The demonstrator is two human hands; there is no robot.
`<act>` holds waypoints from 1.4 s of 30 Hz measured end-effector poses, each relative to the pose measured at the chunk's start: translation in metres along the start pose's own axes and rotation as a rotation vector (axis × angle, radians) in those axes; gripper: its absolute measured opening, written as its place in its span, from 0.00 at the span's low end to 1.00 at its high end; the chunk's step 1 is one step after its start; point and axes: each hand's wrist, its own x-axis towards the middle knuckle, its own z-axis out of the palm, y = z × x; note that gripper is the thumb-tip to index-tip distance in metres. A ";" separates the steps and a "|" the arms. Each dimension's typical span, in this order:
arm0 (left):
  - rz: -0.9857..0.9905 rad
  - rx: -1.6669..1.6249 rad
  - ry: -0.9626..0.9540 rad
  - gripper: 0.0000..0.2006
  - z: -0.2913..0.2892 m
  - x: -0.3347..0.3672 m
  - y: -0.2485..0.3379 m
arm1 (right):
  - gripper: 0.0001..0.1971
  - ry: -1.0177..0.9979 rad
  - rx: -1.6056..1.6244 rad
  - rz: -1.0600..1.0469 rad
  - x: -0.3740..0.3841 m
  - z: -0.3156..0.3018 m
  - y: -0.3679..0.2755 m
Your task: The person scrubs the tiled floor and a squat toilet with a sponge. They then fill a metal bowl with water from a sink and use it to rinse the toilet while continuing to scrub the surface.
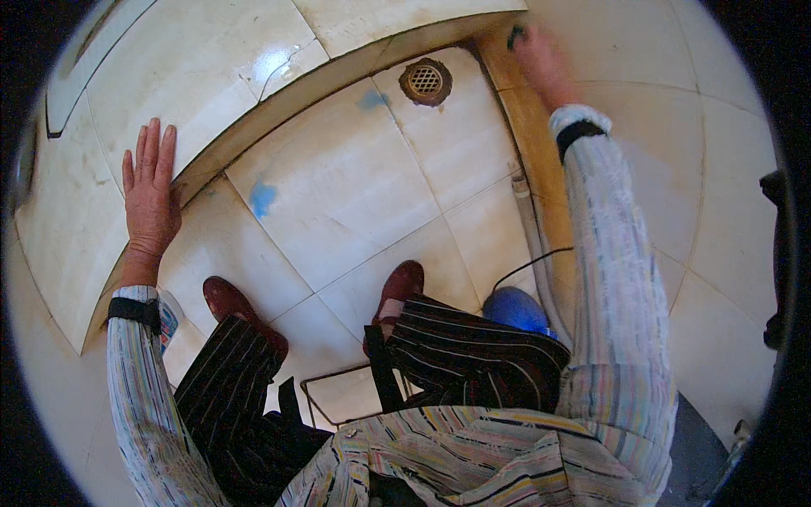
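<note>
Stained pale floor tiles (pixel 338 211) stretch below a raised tiled ledge (pixel 211 76). At left, the person's left grip (pixel 152 198) lies flat on the ledge near its edge, fingers straight and slightly apart. Next come two dark red shoes (pixel 228 297), then a round drain (pixel 426 82). Farther right, near the ledge's far end, a small dark green thing (pixel 515 36) sits in the blurred right grip (pixel 542 66), whose fingers are clamped on it. A blue rounded object (pixel 517 309) lies below, beside a pale pipe (pixel 525 211).
</note>
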 end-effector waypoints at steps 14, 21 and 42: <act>-0.048 0.022 -0.032 0.44 -0.003 0.001 0.002 | 0.14 -0.354 0.286 0.438 -0.071 -0.008 -0.003; -0.017 -0.014 -0.011 0.43 -0.002 -0.001 0.000 | 0.11 -0.034 0.066 0.009 0.013 0.012 -0.001; -0.018 0.027 -0.015 0.42 0.001 0.000 0.001 | 0.17 -0.313 0.187 0.378 0.005 0.040 -0.021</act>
